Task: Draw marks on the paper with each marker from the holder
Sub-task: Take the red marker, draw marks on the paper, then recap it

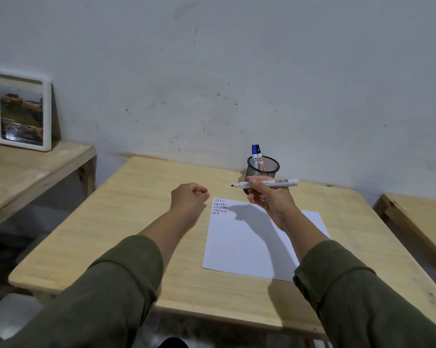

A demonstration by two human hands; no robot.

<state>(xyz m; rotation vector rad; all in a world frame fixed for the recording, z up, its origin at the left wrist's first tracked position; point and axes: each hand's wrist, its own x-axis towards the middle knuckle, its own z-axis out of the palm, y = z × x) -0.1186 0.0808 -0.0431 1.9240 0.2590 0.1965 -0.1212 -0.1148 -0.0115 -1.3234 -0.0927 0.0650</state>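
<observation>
Marker (267,183) — right hand (269,199) grips it.

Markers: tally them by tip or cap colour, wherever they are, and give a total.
Red-tipped marker, uncapped, in the right hand: 1
Blue-capped marker, in the mesh holder: 1
Dark-capped marker, in the mesh holder: 1
Total: 3

- Two bare hands, left hand (190,197) and right hand (271,200).
- Olive-green long sleeves (116,285), seemingly pushed up, bunched below the elbows.
</observation>
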